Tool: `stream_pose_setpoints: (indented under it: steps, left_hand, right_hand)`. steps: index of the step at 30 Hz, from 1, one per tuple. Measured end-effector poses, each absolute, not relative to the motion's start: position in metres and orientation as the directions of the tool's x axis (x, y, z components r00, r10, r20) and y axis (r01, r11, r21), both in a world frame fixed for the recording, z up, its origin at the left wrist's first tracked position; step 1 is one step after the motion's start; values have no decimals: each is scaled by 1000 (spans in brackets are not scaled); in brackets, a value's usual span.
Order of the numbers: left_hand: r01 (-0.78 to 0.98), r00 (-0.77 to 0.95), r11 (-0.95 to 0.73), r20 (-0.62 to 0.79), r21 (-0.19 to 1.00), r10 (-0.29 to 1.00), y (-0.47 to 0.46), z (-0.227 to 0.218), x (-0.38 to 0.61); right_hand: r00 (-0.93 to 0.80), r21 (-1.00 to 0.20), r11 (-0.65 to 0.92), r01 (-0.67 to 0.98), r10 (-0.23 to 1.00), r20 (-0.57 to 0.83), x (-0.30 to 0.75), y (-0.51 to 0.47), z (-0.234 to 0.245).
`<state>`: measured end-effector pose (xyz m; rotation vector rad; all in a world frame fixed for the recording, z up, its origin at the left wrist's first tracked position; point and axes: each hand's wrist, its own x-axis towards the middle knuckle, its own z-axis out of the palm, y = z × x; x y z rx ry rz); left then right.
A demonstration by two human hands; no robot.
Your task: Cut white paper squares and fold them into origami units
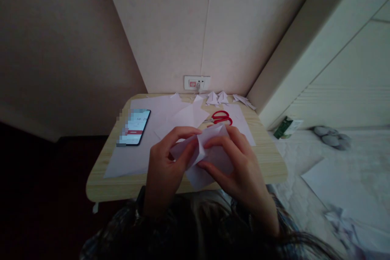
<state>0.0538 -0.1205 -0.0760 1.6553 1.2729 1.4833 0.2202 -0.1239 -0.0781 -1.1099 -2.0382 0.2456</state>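
Observation:
Between my two hands is a partly folded sheet of white paper (217,160), raised above the near edge of the table. My left hand (170,160) pinches its left side between thumb and fingers. On the other side, my right hand (236,162) grips it with the thumb below and the index finger pressed near the middle crease. Just beyond the paper lie red-handled scissors (222,121), their blades pointing left. More white sheets (146,130) are spread flat across the table under and behind my hands.
A phone (134,128) with a lit screen lies on the left sheets. Folded paper shapes (217,98) line the table's (100,178) back edge, below a wall socket (196,83). To the right, a quilted surface bears a green box (286,127), a grey item (330,136) and loose paper (344,187).

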Motion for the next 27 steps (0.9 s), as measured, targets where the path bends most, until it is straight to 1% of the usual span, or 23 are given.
stream_pose_setpoints:
  steps: [3, 8, 13, 19, 25, 27]
  left_hand:
    - [262, -88, -390, 424, 883, 901, -121, -75, 53]
    - [278, -45, -397, 424, 875, 904, -123, -75, 51]
    - [313, -37, -387, 418, 867, 907, -124, -72, 52]
    - [326, -14, -388, 414, 862, 910, -125, -68, 52]
    - [310, 95, -408, 399, 859, 912, -129, -69, 47]
    - [321, 85, -392, 386, 862, 919, -131, -68, 48]
  right_hand:
    - [-323, -488, 608, 626, 772, 548, 220, -125, -77]
    - [-304, -509, 608, 609, 773, 557, 219, -124, -79]
    - [-265, -558, 591, 582, 787, 557, 219, -122, -79]
    - [-235, -633, 584, 509, 801, 550, 221, -122, -75]
    - [-213, -689, 560, 461, 823, 527, 228, -118, -72]
    - [-200, -703, 557, 443, 825, 528, 231, -117, -72]
